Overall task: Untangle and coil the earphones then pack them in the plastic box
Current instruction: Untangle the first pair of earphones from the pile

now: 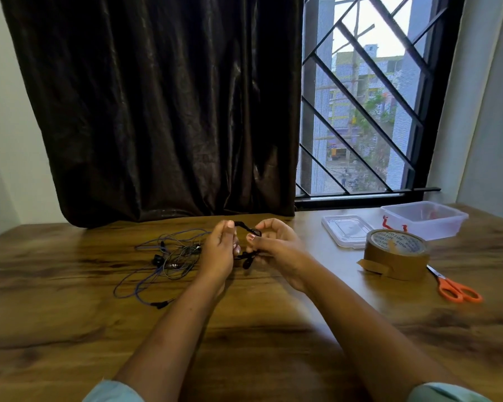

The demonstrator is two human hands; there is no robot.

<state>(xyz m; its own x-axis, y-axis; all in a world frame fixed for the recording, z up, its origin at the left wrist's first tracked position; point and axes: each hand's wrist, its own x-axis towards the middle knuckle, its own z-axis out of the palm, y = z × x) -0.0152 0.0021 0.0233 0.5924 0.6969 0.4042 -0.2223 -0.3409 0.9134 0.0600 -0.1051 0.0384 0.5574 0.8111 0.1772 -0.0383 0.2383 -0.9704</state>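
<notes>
The table (273,329) shows a smooth, brown wood-grain finish. The plastic box (424,220) and its lid (347,230) are clear plastic; the tape roll (397,258) is glossy brown. At twelve o'clock hangs a dark curtain (157,111) of sheeny cloth, and the scissors (455,288) have orange plastic handles.

Orange scissors (455,287), brown tape (397,253)

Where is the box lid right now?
In the head view, the clear lid lies flat on the table, far right, just left of the open plastic box, behind the brown tape roll.
</notes>
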